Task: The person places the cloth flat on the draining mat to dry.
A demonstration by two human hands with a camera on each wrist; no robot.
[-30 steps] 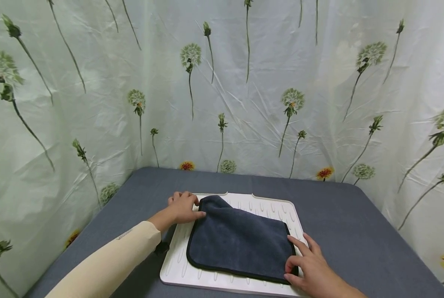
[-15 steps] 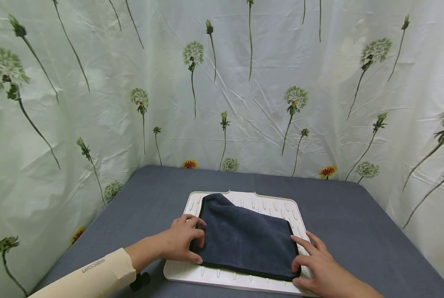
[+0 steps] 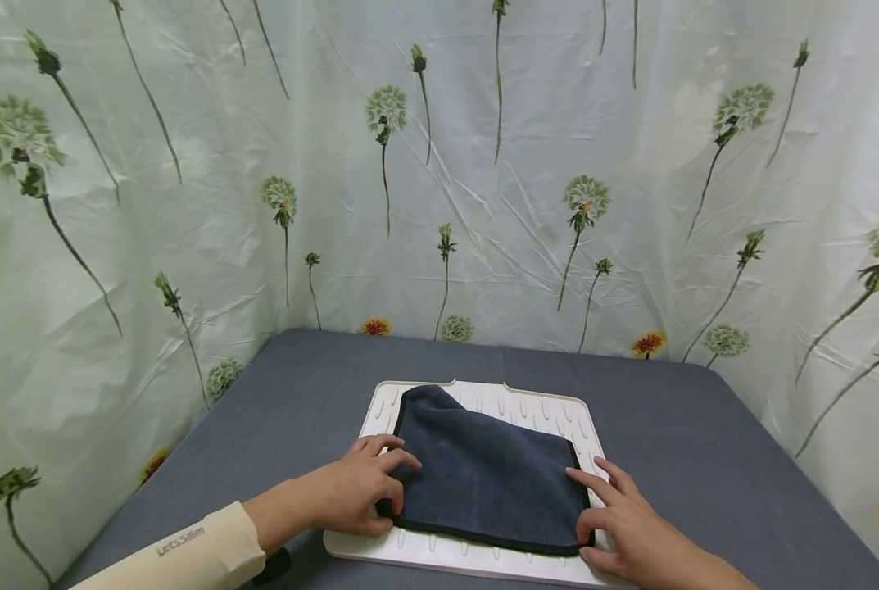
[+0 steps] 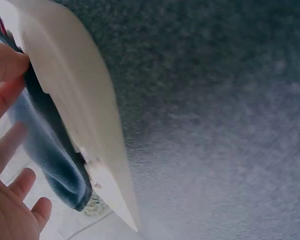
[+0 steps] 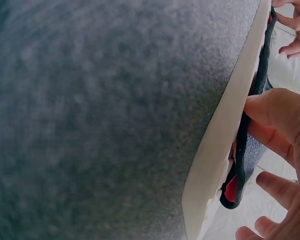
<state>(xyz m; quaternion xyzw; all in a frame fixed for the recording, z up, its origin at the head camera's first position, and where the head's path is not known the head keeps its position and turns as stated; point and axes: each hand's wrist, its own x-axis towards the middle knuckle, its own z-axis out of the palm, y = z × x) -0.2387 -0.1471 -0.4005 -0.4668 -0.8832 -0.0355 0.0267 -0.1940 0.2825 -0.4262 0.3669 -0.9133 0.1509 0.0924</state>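
Note:
A dark blue plush towel (image 3: 487, 479) with a black bound edge lies over a white ridged tray (image 3: 542, 407). Its far edge is uneven, with a fold near the far left corner. At the towel's near left corner, my left hand (image 3: 358, 487) pinches the edge between thumb and index finger, the other fingers spread. My right hand (image 3: 631, 533) pinches the near right corner. In the right wrist view, thumb and index finger of that hand meet on the black edging (image 5: 262, 60), and a bit of red underside (image 5: 231, 190) shows below them.
The tray stands on a table covered in grey-blue cloth (image 3: 675, 442). A white curtain (image 3: 513, 205) printed with dandelions hangs behind the table and along both sides. A cream sleeve (image 3: 188, 549) covers the left forearm.
My left hand has come from the towel's far left corner down its left side to the near left corner and pinches there. The right hand has stayed at the near right corner.

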